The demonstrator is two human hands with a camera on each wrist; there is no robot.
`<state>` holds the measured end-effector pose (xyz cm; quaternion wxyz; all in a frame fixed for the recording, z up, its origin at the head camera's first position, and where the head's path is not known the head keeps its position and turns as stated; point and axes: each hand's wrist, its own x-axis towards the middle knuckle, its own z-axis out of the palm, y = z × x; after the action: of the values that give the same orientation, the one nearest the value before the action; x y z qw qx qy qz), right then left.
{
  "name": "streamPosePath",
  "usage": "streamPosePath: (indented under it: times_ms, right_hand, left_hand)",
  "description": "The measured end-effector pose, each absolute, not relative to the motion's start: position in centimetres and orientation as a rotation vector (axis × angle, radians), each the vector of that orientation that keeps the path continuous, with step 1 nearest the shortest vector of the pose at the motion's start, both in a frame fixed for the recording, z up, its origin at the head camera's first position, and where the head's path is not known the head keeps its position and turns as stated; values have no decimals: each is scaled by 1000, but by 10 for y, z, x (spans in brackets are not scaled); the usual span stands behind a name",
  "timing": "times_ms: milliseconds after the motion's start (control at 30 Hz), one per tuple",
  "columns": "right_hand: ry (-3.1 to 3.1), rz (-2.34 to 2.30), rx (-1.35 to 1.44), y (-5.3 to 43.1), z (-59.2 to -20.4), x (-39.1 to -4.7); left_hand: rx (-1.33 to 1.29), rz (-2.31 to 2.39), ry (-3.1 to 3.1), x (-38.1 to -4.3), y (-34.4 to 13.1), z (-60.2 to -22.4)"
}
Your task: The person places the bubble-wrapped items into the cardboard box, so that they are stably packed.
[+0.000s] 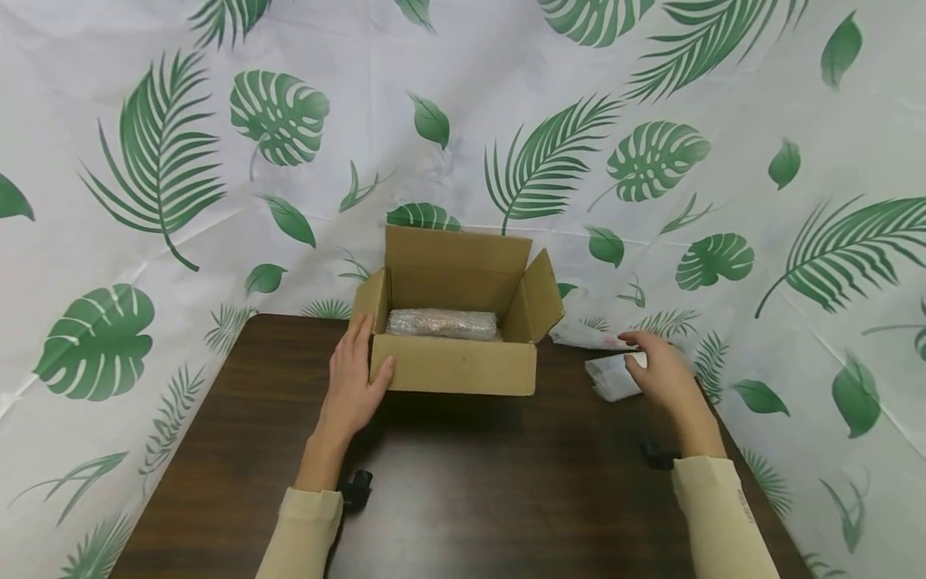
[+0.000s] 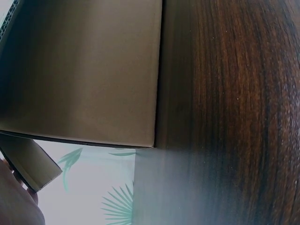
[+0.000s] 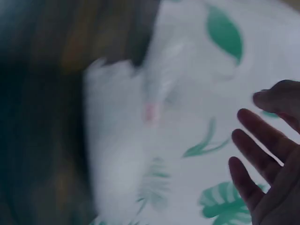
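Note:
An opened cardboard box (image 1: 454,366) stands on the dark wooden table, its flaps spread. Inside lies a bubble-wrapped bundle (image 1: 443,323); its contents are unclear through the wrap. My left hand (image 1: 353,386) rests at the box's left front corner, fingers along the left flap and thumb on the front. In the left wrist view that hand (image 2: 18,201) shows only partly, beside a flap (image 2: 35,164). My right hand (image 1: 661,371), fingers apart and loosely bent, is over a white plastic packet (image 1: 615,376) right of the box. The right wrist view shows this hand (image 3: 276,164) with nothing in it.
Another clear plastic wrapper (image 1: 589,335) with a reddish mark lies behind the white packet. The brown table (image 1: 463,498) runs up to a white leaf-print cloth (image 1: 463,121) hung at the back and sides. A dark wrist camera (image 1: 357,489) sits by my left cuff.

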<state>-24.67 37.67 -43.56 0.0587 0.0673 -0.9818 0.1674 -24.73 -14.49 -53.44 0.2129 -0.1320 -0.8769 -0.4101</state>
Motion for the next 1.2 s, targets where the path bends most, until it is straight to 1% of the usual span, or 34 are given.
streamPosePath:
  times_ms: [267,467,700,1067,1200]
  right_hand:
    - [-3078,256,122,415,-481,-265]
    - [-3149,99,19,432,-498,-272]
    - [-3256,67,-39,434,-504,-280]
    - [-3172,-32,-56,431,-499,-279]
    - [-3179,1,-65,432,-502,-281]
  left_hand:
    - [-373,-1134,-2434,-246,-146,-532]
    - [-377,-1151,-2448,-248,-146,-529]
    - [-358,-1153,-2452,-247,-147,-531]
    - [-361,-1161,-2457,-246,-147,-532]
    - [-358,-1160,-2453,-247,-148,-531]
